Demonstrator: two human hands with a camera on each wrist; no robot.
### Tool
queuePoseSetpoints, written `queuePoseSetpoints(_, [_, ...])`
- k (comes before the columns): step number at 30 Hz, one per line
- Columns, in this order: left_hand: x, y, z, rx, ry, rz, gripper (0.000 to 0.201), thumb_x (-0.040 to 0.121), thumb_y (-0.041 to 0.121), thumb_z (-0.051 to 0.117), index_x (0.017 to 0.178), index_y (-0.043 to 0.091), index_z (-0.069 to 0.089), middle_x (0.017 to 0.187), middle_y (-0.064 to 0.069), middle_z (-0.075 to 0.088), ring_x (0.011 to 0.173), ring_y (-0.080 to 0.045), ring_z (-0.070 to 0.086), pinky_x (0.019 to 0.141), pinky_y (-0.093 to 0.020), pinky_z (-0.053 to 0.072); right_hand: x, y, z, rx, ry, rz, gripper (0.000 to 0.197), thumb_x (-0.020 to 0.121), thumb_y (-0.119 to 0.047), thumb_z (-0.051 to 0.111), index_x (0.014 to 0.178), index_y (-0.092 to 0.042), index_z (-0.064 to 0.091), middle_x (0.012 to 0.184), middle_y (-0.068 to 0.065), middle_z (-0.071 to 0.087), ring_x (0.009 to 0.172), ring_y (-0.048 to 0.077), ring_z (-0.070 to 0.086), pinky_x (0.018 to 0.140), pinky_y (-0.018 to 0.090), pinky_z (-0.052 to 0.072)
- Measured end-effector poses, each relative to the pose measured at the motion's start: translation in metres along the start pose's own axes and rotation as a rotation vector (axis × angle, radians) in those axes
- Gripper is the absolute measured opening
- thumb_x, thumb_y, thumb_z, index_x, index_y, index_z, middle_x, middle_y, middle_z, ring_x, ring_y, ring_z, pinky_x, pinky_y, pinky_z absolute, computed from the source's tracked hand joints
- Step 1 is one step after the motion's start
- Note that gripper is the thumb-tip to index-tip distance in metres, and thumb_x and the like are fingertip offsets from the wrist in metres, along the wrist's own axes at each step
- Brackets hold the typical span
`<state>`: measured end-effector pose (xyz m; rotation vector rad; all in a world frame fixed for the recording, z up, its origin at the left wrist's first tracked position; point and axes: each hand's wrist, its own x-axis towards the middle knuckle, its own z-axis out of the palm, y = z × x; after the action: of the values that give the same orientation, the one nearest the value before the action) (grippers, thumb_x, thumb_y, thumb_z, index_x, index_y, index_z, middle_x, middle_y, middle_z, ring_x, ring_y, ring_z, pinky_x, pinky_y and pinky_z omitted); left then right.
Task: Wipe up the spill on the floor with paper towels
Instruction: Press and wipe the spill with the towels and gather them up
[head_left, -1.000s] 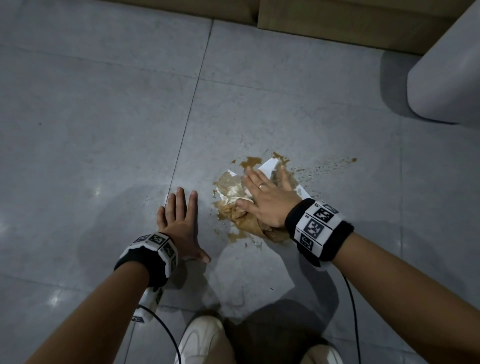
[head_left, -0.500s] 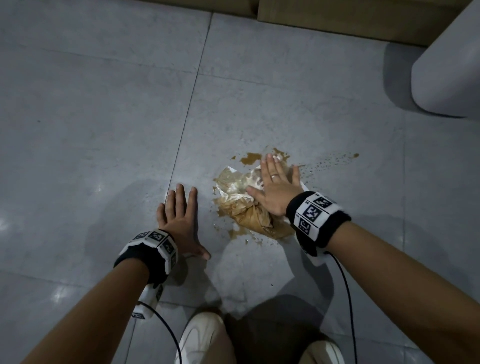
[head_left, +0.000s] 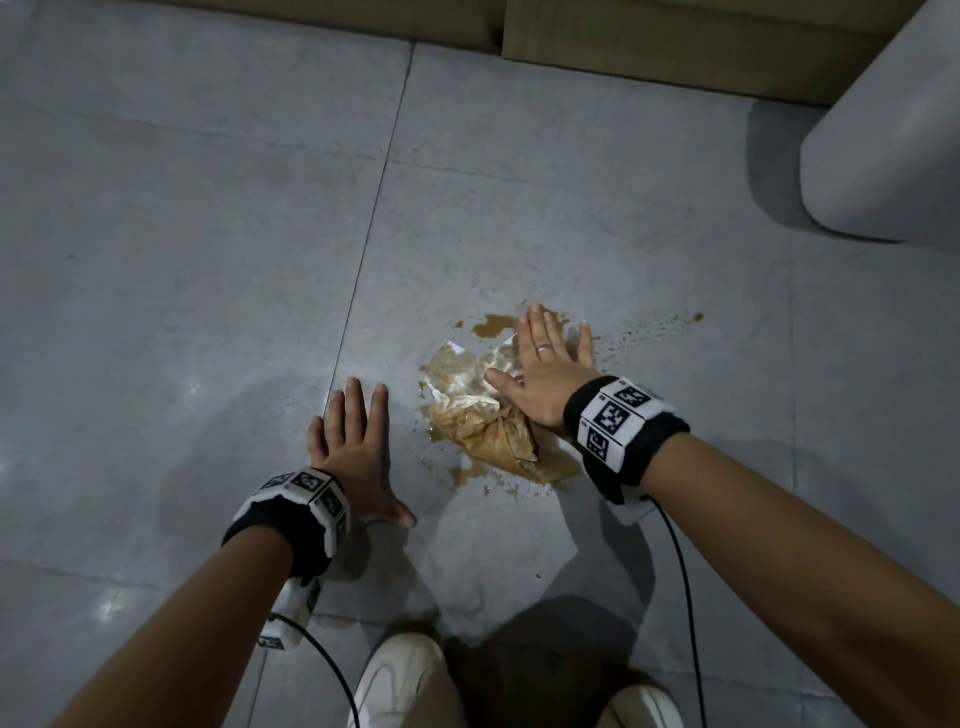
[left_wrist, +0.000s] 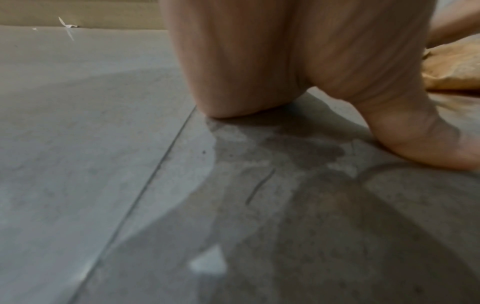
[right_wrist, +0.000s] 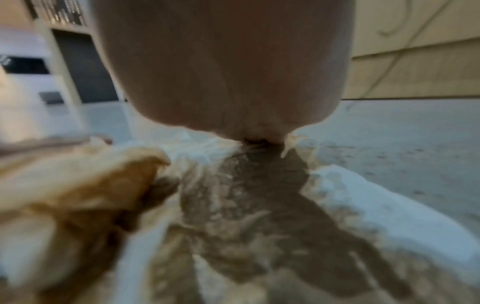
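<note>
A brown spill (head_left: 491, 325) lies on the grey tiled floor (head_left: 208, 234), with splatter (head_left: 654, 325) trailing to the right. Crumpled paper towels (head_left: 475, 400), white above and soaked brown below, cover most of it. My right hand (head_left: 545, 364) presses flat on the towels, fingers straight and pointing away from me. My left hand (head_left: 353, 441) rests flat on the bare floor just left of the towels, palm down, holding nothing. The left wrist view shows that palm (left_wrist: 259, 61) on the tile and the stained towel edge (left_wrist: 454, 70). In the blurred right wrist view, wet towel (right_wrist: 233, 205) lies under the palm.
A beige baseboard (head_left: 623, 47) runs along the far edge of the floor. A grey rounded object (head_left: 883, 145) stands at the far right. My two white shoes (head_left: 395, 680) are at the near edge. Small drops (head_left: 498, 488) dot the tile near the towels.
My right hand has slid forward over the towels, away from me, its fingers reaching the spill's far edge. The left hand has stayed put on the floor.
</note>
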<state>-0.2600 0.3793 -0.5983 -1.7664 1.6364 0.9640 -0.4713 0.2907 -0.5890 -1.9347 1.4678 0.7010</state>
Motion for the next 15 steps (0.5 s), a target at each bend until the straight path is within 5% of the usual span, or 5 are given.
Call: queuePoseSetpoints(15, [0.001, -0.002, 0.0, -0.011, 0.005, 0.007, 0.155, 0.043, 0.063, 0.081, 0.116, 0.025, -0.05, 0.123, -0.007, -0.056, 0.12, -0.027, -0.046, 0.106, -0.049, -0.019, -0.015, 0.001, 0.018, -0.078, -0.089, -0.154, 0.077, 0.087, -0.066, 0.0, 0.143, -0.018, -0.022, 0.149, -0.001, -0.032, 0.138, 0.012, -0.026, 0.105, 0.054, -0.025])
